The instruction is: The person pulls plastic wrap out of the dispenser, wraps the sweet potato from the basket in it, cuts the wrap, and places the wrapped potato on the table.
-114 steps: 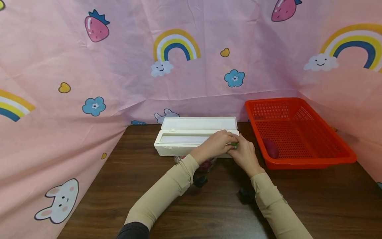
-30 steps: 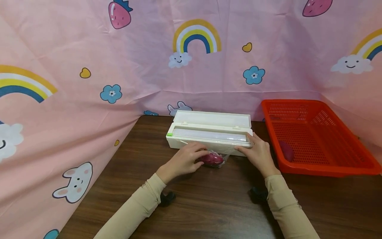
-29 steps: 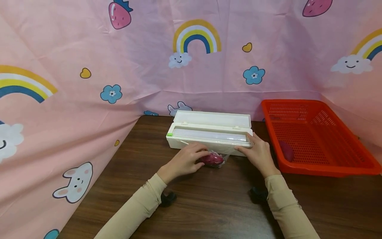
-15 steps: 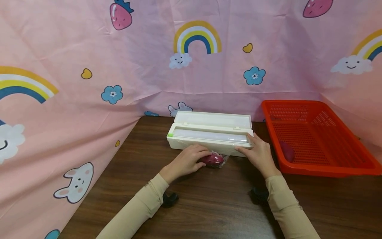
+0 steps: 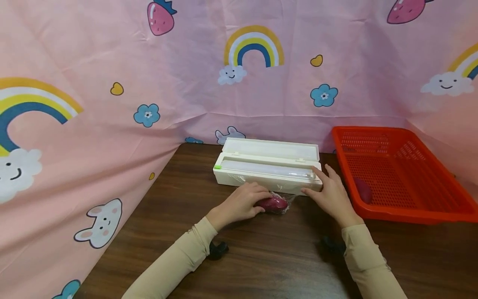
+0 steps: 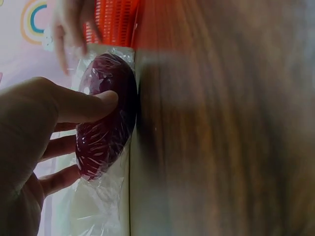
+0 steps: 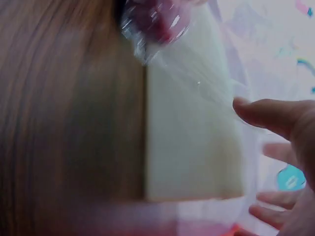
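1. Box (image 5: pixel 224 177): white, elongated, set at the rear of the counter (image 5: pixel 269 261). The lid (image 5: pixel 270 148) is hinged open and raised along its rear edge.
2. Box contents: one pale, glossy roll (image 5: pixel 263 168), lying lengthwise in the cavity. A green tab (image 5: pixel 218 167) sits at the left end of the front rim.
3. Purple oval (image 5: pixel 276 202): located just in front of the box, near the middle of its front wall. It is wrapped in clear, wrinkled film (image 7: pixel 197 81), which extends from it across the front wall.
4. Left hand (image 5: pixel 242 203): clamped on the purple oval, with the thumb on one side and the fingers round the other. Position: in front of the box.
5. Right hand (image 5: pixel 332 197): thumb and fingers apart, at the right end of the box. The thumb is at the film; firm contact cannot be confirmed.
6. Basket (image 5: pixel 414 216): red, slotted plastic, placed to the right of the box.
7. Basket contents: a second oval (image 5: pixel 363 190), dark red-purple, against the wall nearest the box.
8. Cloth (image 5: pixel 190 54): pink, hung behind the box; printed with rainbows, strawberries, flowers, hearts and rabbits.
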A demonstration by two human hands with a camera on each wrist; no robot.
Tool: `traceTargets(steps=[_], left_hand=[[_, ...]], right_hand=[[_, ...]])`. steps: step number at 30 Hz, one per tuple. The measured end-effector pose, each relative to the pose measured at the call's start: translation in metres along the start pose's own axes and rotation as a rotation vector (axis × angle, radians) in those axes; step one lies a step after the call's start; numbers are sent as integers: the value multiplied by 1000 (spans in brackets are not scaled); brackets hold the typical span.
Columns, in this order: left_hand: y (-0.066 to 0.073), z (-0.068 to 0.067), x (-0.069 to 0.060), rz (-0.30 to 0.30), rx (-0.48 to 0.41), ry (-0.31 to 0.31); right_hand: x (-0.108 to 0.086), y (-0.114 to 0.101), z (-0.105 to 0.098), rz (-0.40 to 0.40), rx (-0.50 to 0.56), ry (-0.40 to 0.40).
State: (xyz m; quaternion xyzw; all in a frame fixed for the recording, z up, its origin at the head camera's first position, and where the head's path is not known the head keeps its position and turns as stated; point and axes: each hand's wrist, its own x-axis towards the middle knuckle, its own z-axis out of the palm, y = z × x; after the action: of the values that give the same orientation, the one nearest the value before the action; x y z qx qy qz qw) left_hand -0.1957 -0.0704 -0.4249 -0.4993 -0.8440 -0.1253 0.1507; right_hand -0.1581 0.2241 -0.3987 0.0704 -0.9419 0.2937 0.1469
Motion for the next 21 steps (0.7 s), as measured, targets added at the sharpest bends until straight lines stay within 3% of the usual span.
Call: traceTargets(steps=[4,10,15,18,21], left_hand=[[7,-2,1,12,-7,-27],[9,-4,3,-29,-22,-61],[7,-5,3,-64,-54,-77],[7,-5,4,-74,-70,-85],[7,-4,6,-69,-62,-93]], right_hand=[[-10,-17,-3,-148,7,33],[-22,-38,4,-357,127,-34],[-27,-49,22,-539,142,-58],[-29,-51,34,-595,102,-61],[-30,-50,42,-590,53,-87]])
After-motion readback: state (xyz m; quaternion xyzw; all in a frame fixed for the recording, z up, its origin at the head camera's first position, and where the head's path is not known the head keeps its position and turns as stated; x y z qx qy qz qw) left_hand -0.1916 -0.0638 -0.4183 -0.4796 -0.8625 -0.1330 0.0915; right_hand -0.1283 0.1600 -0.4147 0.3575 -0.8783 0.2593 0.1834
